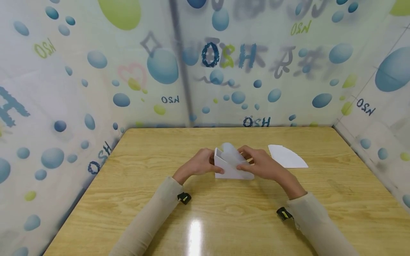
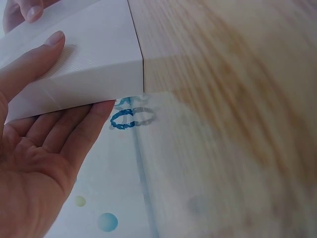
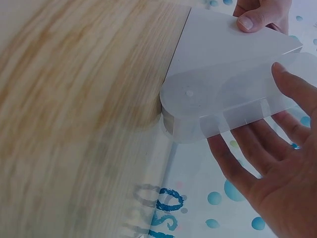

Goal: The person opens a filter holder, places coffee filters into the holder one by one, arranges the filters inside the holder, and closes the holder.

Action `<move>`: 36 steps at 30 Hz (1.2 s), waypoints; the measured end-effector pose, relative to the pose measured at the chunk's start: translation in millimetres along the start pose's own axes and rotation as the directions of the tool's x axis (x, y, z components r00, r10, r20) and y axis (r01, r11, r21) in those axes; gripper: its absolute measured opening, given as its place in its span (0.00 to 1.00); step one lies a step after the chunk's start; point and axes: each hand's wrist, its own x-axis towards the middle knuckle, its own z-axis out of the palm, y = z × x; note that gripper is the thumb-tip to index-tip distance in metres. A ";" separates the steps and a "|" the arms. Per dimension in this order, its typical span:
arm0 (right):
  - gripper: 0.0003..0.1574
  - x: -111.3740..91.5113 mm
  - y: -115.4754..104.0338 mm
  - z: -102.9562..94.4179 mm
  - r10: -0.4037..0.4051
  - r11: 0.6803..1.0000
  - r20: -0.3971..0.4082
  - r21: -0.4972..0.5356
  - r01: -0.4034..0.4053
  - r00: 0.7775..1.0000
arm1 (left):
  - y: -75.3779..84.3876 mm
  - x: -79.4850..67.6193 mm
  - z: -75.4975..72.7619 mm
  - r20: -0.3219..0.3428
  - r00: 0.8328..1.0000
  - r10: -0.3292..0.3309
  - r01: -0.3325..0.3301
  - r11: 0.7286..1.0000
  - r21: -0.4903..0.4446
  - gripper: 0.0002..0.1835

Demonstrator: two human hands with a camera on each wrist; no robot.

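Observation:
A white box [image 1: 229, 171] with a translucent plastic cover [image 1: 233, 153] stands on its edge at the middle of the table. My left hand [image 1: 202, 163] grips the box's left end, thumb on the near face and fingers behind. In the left wrist view the thumb presses the white face [image 2: 99, 34] of the box. My right hand [image 1: 261, 164] holds the cover at its right side. The right wrist view shows the cover [image 3: 198, 94], rounded at one end, lying partly over the box, with thumb and fingers on opposite sides of it.
A white fan-shaped piece [image 1: 287, 156], like a stack of paper, lies flat behind the right hand. The wooden table [image 1: 153, 149] meets a printed curtain [image 1: 224, 103] at the back, with more curtain at both sides.

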 end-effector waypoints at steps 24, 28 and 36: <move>0.26 -0.2 2.3 -1.6 0.016 1.000 0.009 0.015 -0.016 1.000 | 1.8 -1.9 -0.5 0.000 1.000 0.008 -0.008 1.000 -0.011 0.17; 0.25 -0.2 2.6 -2.3 0.017 1.000 0.012 0.023 -0.017 1.000 | 1.5 -1.1 -0.4 -0.002 1.000 0.010 -0.010 1.000 -0.008 0.17; 0.25 -0.5 2.4 -3.3 0.024 0.999 0.016 0.022 -0.024 1.000 | 1.8 -0.6 -0.3 0.003 1.000 0.002 -0.002 1.000 -0.017 0.17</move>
